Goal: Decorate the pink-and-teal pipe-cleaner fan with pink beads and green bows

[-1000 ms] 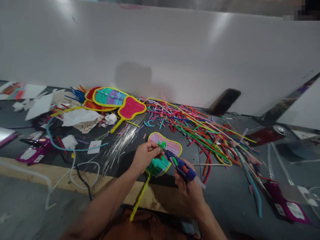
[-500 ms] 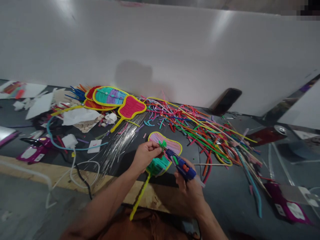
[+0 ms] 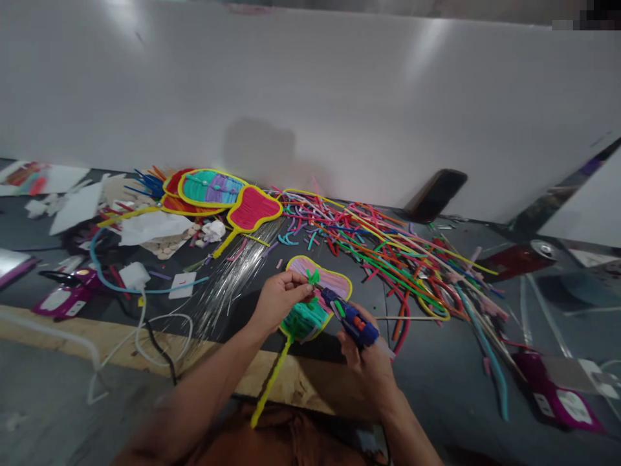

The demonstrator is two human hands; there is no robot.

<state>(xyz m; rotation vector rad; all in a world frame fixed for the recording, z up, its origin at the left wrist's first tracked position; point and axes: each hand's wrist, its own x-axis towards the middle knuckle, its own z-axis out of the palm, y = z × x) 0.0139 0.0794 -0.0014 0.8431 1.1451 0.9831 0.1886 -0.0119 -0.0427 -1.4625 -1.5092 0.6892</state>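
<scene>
My left hand [image 3: 284, 294] pinches a small green pipe-cleaner piece [image 3: 313, 277] between thumb and fingers. My right hand [image 3: 366, 349] is wrapped round a blue glue gun [image 3: 356, 322], whose nozzle points left and meets, or nearly meets, the green piece. Below both hands lies a fan-shaped pipe-cleaner craft [image 3: 334, 279], pink and lilac at its far end and green at its near end, with a yellow rim. Its yellow twisted handle [image 3: 269, 388] reaches over the table's front edge. Part of the craft is hidden by my hands and the glue gun.
A heap of coloured pipe cleaners [image 3: 388, 243] spreads at the right, near a leaning phone [image 3: 439, 194] and a red can [image 3: 521, 260]. Finished-looking fan shapes [image 3: 255, 210] lie back left above silvery wires [image 3: 237, 272]. Purple devices [image 3: 65, 294] and a white plug with cable [image 3: 136, 276] sit left.
The glue gun's nozzle and the green piece have shifted very slightly against each other. Both hands keep their grips, and the view has moved a little.
</scene>
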